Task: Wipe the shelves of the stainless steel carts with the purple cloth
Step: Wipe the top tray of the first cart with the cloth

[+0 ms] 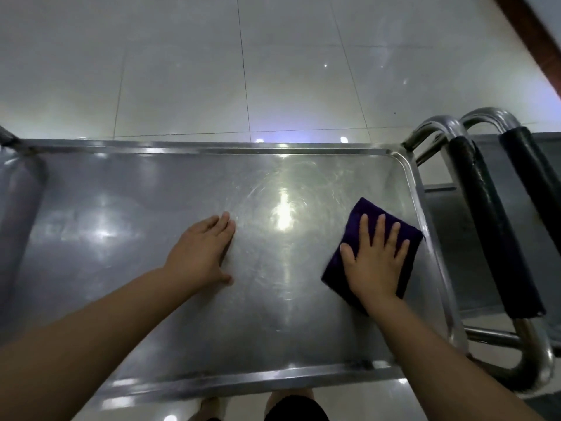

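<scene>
1. The folded, dark purple microfibre cloth point(358, 235) lies flat on the top shelf of the stainless steel cart point(170, 189), at its right end, just beside the raised rim.
2. The right hand point(374, 262) presses on the cloth with fingers straight and spread; nothing is gripped.
3. The left hand point(202, 251) rests flat on bare steel left of centre, fingers straight and together.
4. The cloth looks soft, light and limp; it should slide easily over the smooth shelf, so a flat palm on its middle likely steers it best.
5. Near the rim it may bunch.
6. Black-padded tubular handles point(491, 226) stand to the right.
</scene>
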Action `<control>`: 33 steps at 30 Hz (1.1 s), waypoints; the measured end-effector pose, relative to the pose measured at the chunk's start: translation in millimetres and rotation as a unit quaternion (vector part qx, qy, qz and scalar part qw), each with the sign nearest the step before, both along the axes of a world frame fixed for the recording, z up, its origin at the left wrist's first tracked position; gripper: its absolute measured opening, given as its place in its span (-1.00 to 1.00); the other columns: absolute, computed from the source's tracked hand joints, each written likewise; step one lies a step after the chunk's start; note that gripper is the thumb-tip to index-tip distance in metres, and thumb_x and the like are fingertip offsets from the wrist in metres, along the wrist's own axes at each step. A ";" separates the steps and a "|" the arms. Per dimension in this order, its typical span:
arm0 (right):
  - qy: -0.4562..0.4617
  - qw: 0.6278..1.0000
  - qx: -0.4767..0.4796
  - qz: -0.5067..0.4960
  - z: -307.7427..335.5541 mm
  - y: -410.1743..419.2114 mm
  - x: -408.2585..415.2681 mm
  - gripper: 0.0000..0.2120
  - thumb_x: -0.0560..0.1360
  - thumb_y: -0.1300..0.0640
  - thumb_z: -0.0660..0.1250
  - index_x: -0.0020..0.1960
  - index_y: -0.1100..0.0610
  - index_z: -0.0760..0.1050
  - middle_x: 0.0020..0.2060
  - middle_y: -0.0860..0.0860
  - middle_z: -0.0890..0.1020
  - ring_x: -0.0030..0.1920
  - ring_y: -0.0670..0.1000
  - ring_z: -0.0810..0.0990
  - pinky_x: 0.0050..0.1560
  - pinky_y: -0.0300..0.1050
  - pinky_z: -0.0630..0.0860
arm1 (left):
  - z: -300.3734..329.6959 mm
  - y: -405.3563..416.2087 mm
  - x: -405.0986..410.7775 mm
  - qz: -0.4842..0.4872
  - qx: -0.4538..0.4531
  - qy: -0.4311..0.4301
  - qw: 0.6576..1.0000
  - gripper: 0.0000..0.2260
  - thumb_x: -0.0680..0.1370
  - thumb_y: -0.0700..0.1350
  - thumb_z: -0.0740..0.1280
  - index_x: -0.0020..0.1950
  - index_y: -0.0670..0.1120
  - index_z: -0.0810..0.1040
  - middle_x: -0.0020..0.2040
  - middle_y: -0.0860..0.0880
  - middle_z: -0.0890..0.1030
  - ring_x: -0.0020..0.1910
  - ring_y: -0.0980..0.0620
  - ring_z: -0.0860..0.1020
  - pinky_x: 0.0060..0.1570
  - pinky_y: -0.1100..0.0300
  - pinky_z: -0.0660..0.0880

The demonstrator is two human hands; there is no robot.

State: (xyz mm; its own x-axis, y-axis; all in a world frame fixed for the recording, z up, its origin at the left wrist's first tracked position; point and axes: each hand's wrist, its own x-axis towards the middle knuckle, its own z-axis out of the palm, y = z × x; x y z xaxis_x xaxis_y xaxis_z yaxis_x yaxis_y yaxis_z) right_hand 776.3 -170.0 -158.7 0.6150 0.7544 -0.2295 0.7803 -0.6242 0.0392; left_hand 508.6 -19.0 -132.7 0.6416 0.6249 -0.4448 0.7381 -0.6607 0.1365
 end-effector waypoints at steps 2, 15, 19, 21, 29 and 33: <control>-0.004 0.999 -0.002 0.040 -3.5 14.4 -23.4 -0.32 0.57 -0.24 -0.09 0.56 0.01 -0.26 0.55 0.13 -0.17 0.53 0.22 -0.24 0.48 0.25 -0.25 | -1.7 0.8 -0.8 0.002 -0.004 -0.004 1.000 0.04 0.34 0.29 0.42 0.56 -0.03 -0.15 0.57 0.00 -0.13 0.53 0.01 -0.05 0.47 0.15 -0.01; 0.049 0.962 0.043 0.266 -15.0 73.2 -127.6 -0.31 0.49 -0.28 -0.14 0.57 -0.08 -0.13 0.57 0.07 -0.09 0.54 0.17 -0.22 0.48 0.21 -0.30 | -3.6 2.2 -2.8 0.007 -0.006 -0.022 1.000 0.03 0.35 0.27 0.41 0.56 -0.04 -0.17 0.57 -0.01 -0.11 0.53 0.01 -0.08 0.47 0.14 -0.04; 0.052 0.953 0.037 0.297 -14.8 69.3 -100.5 -0.30 0.48 -0.32 -0.12 0.55 -0.13 -0.19 0.57 0.00 -0.10 0.52 0.06 -0.30 0.47 0.13 -0.37 | 0.6 3.3 -3.7 -0.009 -0.015 0.012 1.000 0.02 0.38 0.29 0.39 0.55 -0.01 -0.23 0.56 0.02 -0.19 0.53 0.02 -0.13 0.44 0.17 -0.06; 0.046 0.955 0.029 0.293 -14.5 67.0 -81.6 -0.30 0.47 -0.34 -0.14 0.52 -0.15 -0.25 0.56 -0.01 -0.13 0.51 0.05 -0.33 0.47 0.13 -0.37 | 4.8 3.2 -0.4 -0.011 -0.020 0.030 0.999 0.00 0.40 0.28 0.38 0.54 0.00 -0.25 0.56 0.02 -0.21 0.53 0.02 -0.13 0.44 0.17 -0.04; 0.024 0.978 0.016 0.208 -7.6 50.2 18.2 -0.29 0.43 -0.36 -0.17 0.49 -0.17 -0.30 0.56 -0.04 -0.15 0.54 0.05 -0.25 0.50 0.12 -0.26 | 30.9 2.1 35.5 -0.023 -0.029 0.145 0.989 -0.14 0.46 0.17 0.39 0.55 -0.15 0.00 0.55 -0.13 0.05 0.50 -0.08 0.14 0.39 0.08 0.29; 0.018 0.984 0.011 0.175 -0.5 39.2 70.0 -0.27 0.42 -0.36 -0.17 0.51 -0.15 -0.27 0.56 -0.03 -0.14 0.54 0.04 -0.24 0.50 0.08 -0.29 | 42.1 20.6 51.4 -0.022 -0.032 0.135 0.990 -0.63 0.47 0.13 0.38 0.18 -0.03 0.54 0.16 -0.01 0.50 0.06 0.01 0.52 -0.04 0.22 0.47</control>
State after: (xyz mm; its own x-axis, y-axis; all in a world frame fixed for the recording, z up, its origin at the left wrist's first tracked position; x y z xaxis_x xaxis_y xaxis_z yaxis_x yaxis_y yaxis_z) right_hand 846.3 -130.8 -159.2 0.3083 0.9236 -0.2279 0.9484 -0.3171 -0.0023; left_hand 560.1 1.6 -90.6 0.5201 0.5641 -0.6413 0.7241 -0.6895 -0.0193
